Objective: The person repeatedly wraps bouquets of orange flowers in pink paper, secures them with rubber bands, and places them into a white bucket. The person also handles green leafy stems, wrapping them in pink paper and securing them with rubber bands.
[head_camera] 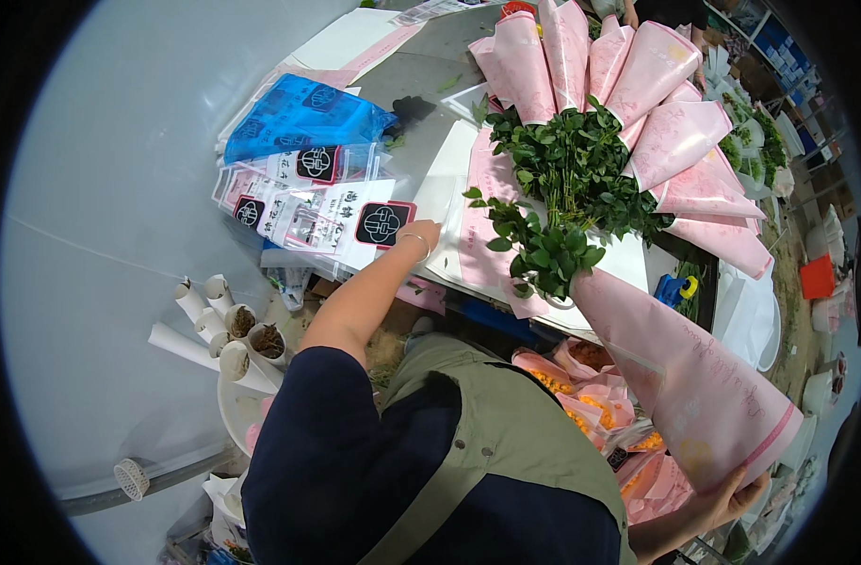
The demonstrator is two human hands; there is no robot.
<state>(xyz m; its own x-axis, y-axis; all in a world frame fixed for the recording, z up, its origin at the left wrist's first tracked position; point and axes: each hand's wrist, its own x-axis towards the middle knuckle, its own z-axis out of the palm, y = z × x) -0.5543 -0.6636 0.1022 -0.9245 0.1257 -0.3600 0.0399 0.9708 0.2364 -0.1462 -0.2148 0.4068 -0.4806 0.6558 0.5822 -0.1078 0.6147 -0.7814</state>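
Observation:
My left hand (421, 239), a bangle at its wrist, reaches over the table beside white paper sheets (441, 180) and printed clear plastic sleeves (331, 212). Its fingertips are hidden, so what they grip is unclear. At the lower right, my right hand (736, 496) holds the wide end of a pink paper-wrapped bouquet (685, 374). That wrap slants down across the table edge, and its leafy stems (543, 247) lie over the white and pink paper. Flower heads inside are not visible. More pink-wrapped bouquets (678, 141) lie fanned out at the back, their green stems (568, 162) pointing inward.
A blue plastic bag (303, 116) lies at the far left of the table. White paper rolls (250, 364) stand at left. Below the table are pink-wrapped orange flowers (600, 409). A blue-and-yellow tape dispenser (674, 289) sits at right. Another person's arm (630, 14) shows at the back.

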